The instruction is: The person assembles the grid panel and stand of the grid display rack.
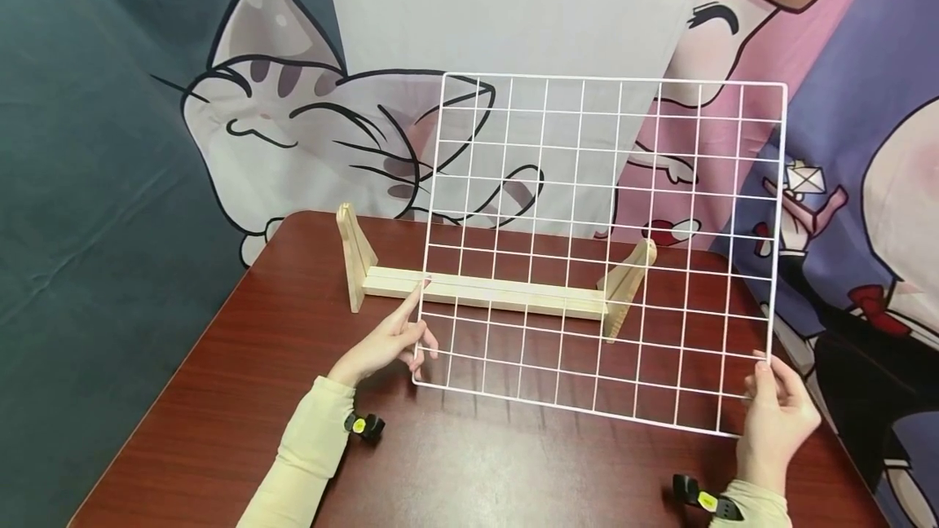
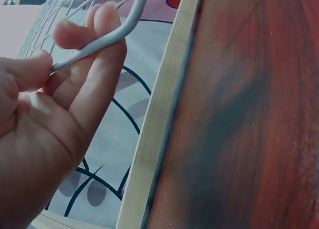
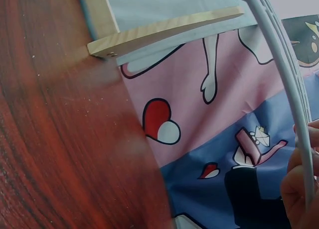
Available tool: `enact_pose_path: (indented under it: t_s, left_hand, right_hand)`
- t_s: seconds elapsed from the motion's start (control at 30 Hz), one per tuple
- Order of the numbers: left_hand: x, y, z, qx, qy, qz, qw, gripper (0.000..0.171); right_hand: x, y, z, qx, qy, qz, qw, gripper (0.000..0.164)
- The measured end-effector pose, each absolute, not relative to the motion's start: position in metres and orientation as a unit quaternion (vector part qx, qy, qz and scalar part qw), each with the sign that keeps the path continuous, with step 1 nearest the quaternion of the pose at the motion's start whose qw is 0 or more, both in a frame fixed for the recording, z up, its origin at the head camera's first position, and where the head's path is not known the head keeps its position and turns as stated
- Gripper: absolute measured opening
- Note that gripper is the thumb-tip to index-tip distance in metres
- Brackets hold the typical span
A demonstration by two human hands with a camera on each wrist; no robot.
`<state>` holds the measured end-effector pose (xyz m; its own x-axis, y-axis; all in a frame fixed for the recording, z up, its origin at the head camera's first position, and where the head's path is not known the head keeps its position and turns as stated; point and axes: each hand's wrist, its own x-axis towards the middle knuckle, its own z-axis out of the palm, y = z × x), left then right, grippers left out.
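A white wire grid panel (image 1: pixel 613 187) is held up, tilted, between both hands over the dark red table. Near its lower left corner, my left hand (image 1: pixel 389 346) pinches the side wire, the index finger stretched up along it. In the left wrist view, the thumb and bent fingers (image 2: pixel 75 84) close round the rod by its rounded corner. Low on the opposite side, my right hand (image 1: pixel 781 414) grips the edge wire between thumb and fingers. Behind the grid stands a pale wooden frame (image 1: pixel 484 292), a crossbar joining two upright end pieces, partly seen through the wires.
The reddish-brown table (image 1: pixel 242 381) fills the foreground. A printed cloth backdrop (image 1: pixel 513 6) with cartoon animals hangs right behind the table's far edge. Black straps with small devices (image 1: pixel 364 426) are worn at both wrists, over light sleeves (image 1: pixel 311 438).
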<state>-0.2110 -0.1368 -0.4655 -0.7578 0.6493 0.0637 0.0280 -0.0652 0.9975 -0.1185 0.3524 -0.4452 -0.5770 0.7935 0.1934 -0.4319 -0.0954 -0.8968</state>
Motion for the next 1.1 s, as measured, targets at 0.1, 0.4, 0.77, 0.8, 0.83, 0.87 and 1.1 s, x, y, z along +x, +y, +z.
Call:
enact_pose_path:
  t_s: [0.1, 0.4, 0.77, 0.8, 0.83, 0.87, 1.1]
  left_hand:
    - [-0.211, -0.137, -0.464, 0.264, 0.648, 0.682, 0.214, 0.068]
    - [-0.211, -0.144, -0.464, 0.275, 0.653, 0.678, 0.196, 0.066]
    - [-0.21, -0.16, -0.454, 0.274, 0.678, 0.668, 0.14, 0.065]
    - [-0.21, -0.16, -0.452, 0.277, 0.679, 0.667, 0.132, 0.064]
    - [-0.21, -0.161, -0.451, 0.28, 0.682, 0.664, 0.123, 0.064]
    - [-0.21, -0.162, -0.449, 0.282, 0.684, 0.663, 0.113, 0.063]
    - [-0.211, -0.166, -0.44, 0.275, 0.709, 0.648, 0.039, 0.058]
  right_hand:
    - [-0.12, 0.351, -0.446, -0.162, -0.512, 0.73, 0.424, 0.011]
    - [-0.125, 0.349, -0.449, -0.15, -0.539, 0.728, 0.397, 0.013]
    - [-0.127, 0.348, -0.45, -0.181, -0.668, 0.665, 0.282, 0.016]
    - [-0.127, 0.347, -0.45, -0.183, -0.665, 0.669, 0.278, 0.017]
    - [-0.127, 0.347, -0.45, -0.182, -0.663, 0.672, 0.275, 0.016]
    - [-0.128, 0.347, -0.451, -0.18, -0.661, 0.675, 0.273, 0.016]
    - [-0.13, 0.343, -0.45, -0.109, -0.666, 0.677, 0.292, 0.015]
